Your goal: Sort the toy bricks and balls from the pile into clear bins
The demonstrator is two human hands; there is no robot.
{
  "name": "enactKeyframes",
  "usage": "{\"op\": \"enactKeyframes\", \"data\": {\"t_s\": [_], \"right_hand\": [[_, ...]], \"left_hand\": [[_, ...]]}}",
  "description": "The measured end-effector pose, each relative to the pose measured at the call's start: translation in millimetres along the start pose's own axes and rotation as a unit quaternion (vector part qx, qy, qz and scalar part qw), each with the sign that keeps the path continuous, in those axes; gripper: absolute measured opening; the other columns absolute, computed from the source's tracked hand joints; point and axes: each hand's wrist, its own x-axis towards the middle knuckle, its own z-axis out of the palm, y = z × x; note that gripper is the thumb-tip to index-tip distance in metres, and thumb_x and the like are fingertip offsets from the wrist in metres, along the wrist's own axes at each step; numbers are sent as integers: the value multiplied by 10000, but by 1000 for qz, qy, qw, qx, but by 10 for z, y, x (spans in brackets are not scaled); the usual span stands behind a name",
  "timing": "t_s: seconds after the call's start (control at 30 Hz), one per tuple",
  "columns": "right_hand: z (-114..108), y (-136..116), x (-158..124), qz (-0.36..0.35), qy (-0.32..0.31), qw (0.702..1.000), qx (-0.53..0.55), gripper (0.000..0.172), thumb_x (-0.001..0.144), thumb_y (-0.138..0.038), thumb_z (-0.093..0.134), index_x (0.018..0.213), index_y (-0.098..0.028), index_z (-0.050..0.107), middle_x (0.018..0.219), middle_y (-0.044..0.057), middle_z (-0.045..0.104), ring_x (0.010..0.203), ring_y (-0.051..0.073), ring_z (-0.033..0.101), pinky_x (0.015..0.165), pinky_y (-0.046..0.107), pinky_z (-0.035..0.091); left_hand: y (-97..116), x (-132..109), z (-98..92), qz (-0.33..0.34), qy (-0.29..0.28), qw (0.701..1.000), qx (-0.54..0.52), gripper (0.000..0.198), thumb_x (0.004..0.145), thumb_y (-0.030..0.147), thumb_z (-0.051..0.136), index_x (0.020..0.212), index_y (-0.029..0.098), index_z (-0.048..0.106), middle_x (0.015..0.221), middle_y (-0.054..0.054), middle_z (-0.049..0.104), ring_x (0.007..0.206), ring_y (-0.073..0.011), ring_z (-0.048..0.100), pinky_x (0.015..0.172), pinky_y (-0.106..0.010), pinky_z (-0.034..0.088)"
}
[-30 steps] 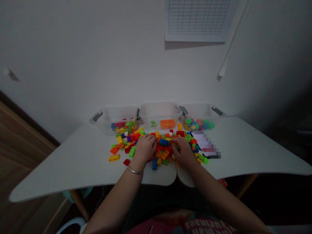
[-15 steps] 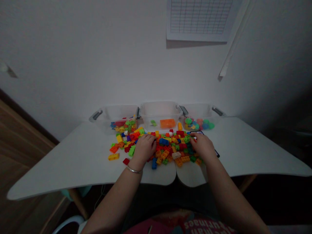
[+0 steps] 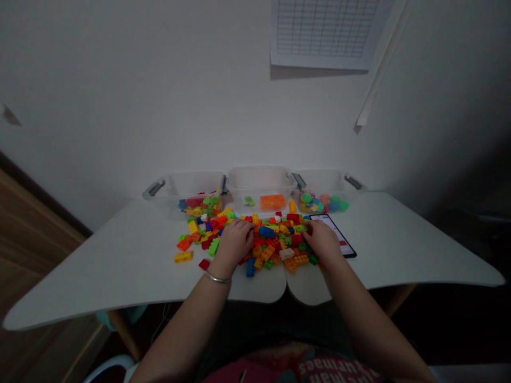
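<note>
A heap of small plastic building bricks (image 3: 275, 242) in several colours is spread over the middle of a white table (image 3: 120, 266). My left hand (image 3: 233, 242), with a bangle on the wrist, rests curled on the heap's left part, knuckles up. My right hand (image 3: 323, 239) lies on the heap's right edge, fingers bent down among the bricks, beside a phone (image 3: 339, 239). What either hand holds, if anything, is hidden under the fingers.
Three clear tubs stand along the wall: the left tub (image 3: 179, 186) holds mixed bricks, the middle tub (image 3: 259, 178) an orange piece, the right tub (image 3: 327, 181) round coloured pieces. A yellow brick (image 3: 182, 257) and a red brick (image 3: 204, 264) lie apart at the left.
My right hand went from the middle of the heap out to the right over the phone, then came back a little to the heap's right edge. My left hand stayed put.
</note>
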Motion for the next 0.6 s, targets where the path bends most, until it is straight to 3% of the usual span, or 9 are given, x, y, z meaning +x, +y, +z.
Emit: {"op": "enactKeyframes", "data": {"t_s": [0.1, 0.23, 0.4, 0.6], "right_hand": [[46, 23, 11, -31, 21, 999, 2, 354, 853, -293, 622, 1199, -228, 654, 1102, 88, 696, 993, 243, 629, 821, 335, 454], [118, 49, 27, -84, 48, 995, 11, 248, 856, -294, 627, 1081, -232, 711, 1089, 80, 704, 965, 245, 625, 832, 351, 458], [118, 56, 42, -70, 82, 993, 43, 199, 854, -285, 613, 1008, -193, 702, 1003, 85, 714, 946, 233, 626, 847, 345, 458], [-3, -215, -83, -103, 150, 965, 189, 195, 854, -304, 596, 995, -181, 650, 978, 81, 703, 911, 234, 623, 831, 363, 479]], "left_hand": [[-2, 0, 1, 2, 5, 1000, -2, 198, 860, 160, 511, 965, 175, 678, 965, -86, 703, 965, -224, 613, 903, -406, 521], [-16, -3, 14, 8, 14, 1000, -7, 192, 860, 164, 509, 950, 175, 677, 954, -90, 701, 954, -228, 613, 895, -412, 520], [-34, -8, 31, 12, 18, 1000, -11, 196, 857, 160, 511, 958, 188, 676, 952, -86, 700, 956, -230, 611, 893, -408, 515], [-12, 1, 13, 4, 11, 1000, -12, 189, 886, 201, 511, 987, 187, 669, 974, -83, 698, 959, -234, 609, 903, -405, 504]]}}
